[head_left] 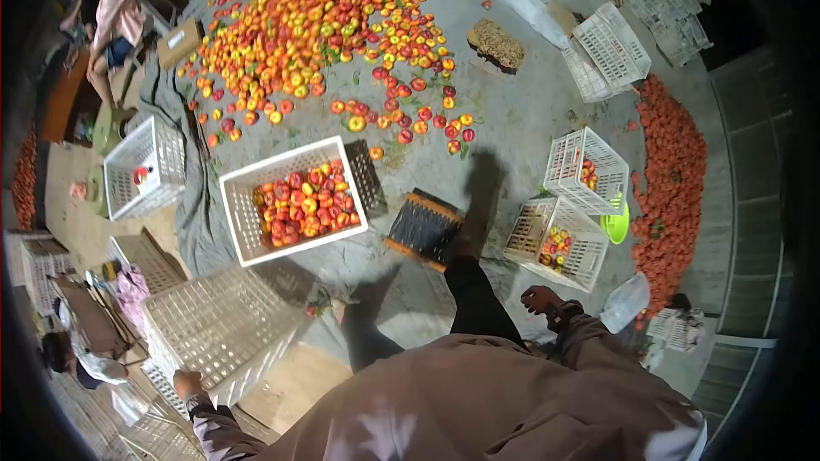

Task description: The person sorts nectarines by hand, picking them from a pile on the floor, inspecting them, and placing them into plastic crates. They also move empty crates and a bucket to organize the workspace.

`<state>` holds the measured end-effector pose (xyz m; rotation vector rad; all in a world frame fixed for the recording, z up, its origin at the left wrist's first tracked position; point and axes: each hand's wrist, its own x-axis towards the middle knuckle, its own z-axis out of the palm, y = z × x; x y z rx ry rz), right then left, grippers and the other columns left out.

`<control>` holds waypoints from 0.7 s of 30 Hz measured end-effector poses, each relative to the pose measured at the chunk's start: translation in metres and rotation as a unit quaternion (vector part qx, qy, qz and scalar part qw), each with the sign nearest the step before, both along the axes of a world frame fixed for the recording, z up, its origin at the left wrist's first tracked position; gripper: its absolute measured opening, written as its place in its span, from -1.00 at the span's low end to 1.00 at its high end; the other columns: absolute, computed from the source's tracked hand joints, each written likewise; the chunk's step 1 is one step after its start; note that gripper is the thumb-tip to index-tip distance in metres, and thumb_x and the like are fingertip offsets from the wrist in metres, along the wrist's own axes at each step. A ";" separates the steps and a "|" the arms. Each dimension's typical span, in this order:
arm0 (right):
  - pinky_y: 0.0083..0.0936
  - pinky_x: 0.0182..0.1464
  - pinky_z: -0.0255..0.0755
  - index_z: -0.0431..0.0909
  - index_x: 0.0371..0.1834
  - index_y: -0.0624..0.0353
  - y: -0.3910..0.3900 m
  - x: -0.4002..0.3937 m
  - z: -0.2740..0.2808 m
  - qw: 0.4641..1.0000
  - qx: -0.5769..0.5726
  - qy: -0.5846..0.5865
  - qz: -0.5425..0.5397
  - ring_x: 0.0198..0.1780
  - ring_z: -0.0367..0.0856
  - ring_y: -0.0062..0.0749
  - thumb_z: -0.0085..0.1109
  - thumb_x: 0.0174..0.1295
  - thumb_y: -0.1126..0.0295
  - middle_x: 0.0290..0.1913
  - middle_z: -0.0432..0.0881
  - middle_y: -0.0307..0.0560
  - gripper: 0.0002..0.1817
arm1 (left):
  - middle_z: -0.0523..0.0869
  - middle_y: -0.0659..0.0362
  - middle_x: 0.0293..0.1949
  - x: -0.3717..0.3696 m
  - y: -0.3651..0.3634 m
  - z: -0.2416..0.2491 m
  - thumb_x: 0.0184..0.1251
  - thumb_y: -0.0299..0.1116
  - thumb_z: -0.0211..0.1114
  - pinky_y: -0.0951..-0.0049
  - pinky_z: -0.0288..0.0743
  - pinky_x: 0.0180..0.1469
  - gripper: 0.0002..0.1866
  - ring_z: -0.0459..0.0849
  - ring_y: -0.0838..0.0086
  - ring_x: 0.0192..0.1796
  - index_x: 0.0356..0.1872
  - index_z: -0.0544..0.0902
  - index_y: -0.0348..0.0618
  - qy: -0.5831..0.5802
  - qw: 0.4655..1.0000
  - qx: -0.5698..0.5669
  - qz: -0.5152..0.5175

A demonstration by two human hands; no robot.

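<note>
At the lower left of the frame, our left hand (pixel 187 382) is at the near edge of a pale lattice crate (pixel 218 324), its fingers bent over the edge and closed on it as far as we can make out. The crate sits tilted, its broad slatted face toward us and its long edge slanting from the lower left up toward the centre; we cannot tell whether we look at its base or into its opening. Our right hand (pixel 541 300), right of centre and low in the frame, hangs clear with its fingers loosely curled, and we see nothing in its hold. Just above the crate, left of centre, 1 white crate (pixel 238 215) stands open side up, its long axis running left to right and rising slightly rightward, with red and yellow fruit (pixel 309 205) inside. Near the middle, we have a low stool (pixel 424 229) with a black seat beside our foot. A large fruit pile (pixel 299 26) covers the upper left and top centre, while 2 more white crates (pixel 586 260) with some fruit stand at the right, touching a green bowl (pixel 616 226) or just beside it.
</note>
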<state>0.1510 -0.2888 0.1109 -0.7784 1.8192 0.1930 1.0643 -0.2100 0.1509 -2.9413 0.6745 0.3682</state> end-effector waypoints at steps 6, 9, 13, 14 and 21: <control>-0.45 -0.40 0.51 0.56 -0.07 0.23 -0.108 -0.100 -0.058 0.981 -0.132 -0.024 0.141 -0.40 0.63 -0.45 0.19 0.20 0.18 -0.35 0.66 -0.08 -0.64 | 0.69 -0.16 -0.34 -0.125 -0.014 0.100 -0.17 -0.48 0.28 0.17 0.54 -0.17 -0.76 0.68 -0.03 -0.21 -0.37 0.60 -0.34 -0.037 0.998 -0.056 0.022; -0.27 -0.29 0.52 0.60 -0.12 0.24 -0.167 -0.144 -0.039 0.978 -0.152 -0.101 0.099 -0.38 0.65 -0.30 0.24 0.08 0.09 -0.38 0.66 0.03 -0.55 | 0.68 -0.16 -0.33 -0.176 -0.023 0.164 -0.17 -0.43 0.19 0.13 0.50 -0.24 -0.76 0.63 -0.13 -0.25 -0.40 0.56 -0.31 -0.202 0.977 0.024 -0.066; -0.32 -0.29 0.54 0.57 -0.05 0.24 -0.192 -0.197 -0.024 0.975 -0.211 -0.063 0.036 -0.32 0.64 -0.33 0.19 0.17 0.14 -0.29 0.65 0.03 -0.58 | 0.67 -0.16 -0.35 -0.239 -0.050 0.258 -0.25 -0.45 0.28 0.08 0.49 -0.25 -0.72 0.64 -0.10 -0.27 -0.39 0.56 -0.29 -0.191 0.979 0.044 -0.058; -0.33 -0.28 0.55 0.54 0.02 0.25 -0.191 -0.210 -0.023 0.979 -0.183 -0.082 -0.015 -0.33 0.64 -0.35 0.18 0.23 0.17 -0.23 0.65 0.03 -0.58 | 0.67 -0.15 -0.36 -0.244 -0.047 0.271 -0.28 -0.45 0.32 0.07 0.49 -0.25 -0.70 0.65 -0.09 -0.27 -0.39 0.56 -0.28 -0.179 0.981 0.032 -0.070; -0.31 -0.38 0.54 0.61 -0.23 0.18 -0.101 -0.320 -0.166 0.967 -0.153 0.080 0.188 -0.40 0.65 -0.25 0.21 0.15 0.11 -0.38 0.68 -0.07 -0.66 | 0.40 0.21 -0.73 -0.310 -0.070 0.255 -0.40 -0.47 0.44 0.28 0.26 -0.57 -0.67 0.33 0.39 -0.62 -0.65 0.38 -0.23 -0.113 0.957 -0.065 -0.259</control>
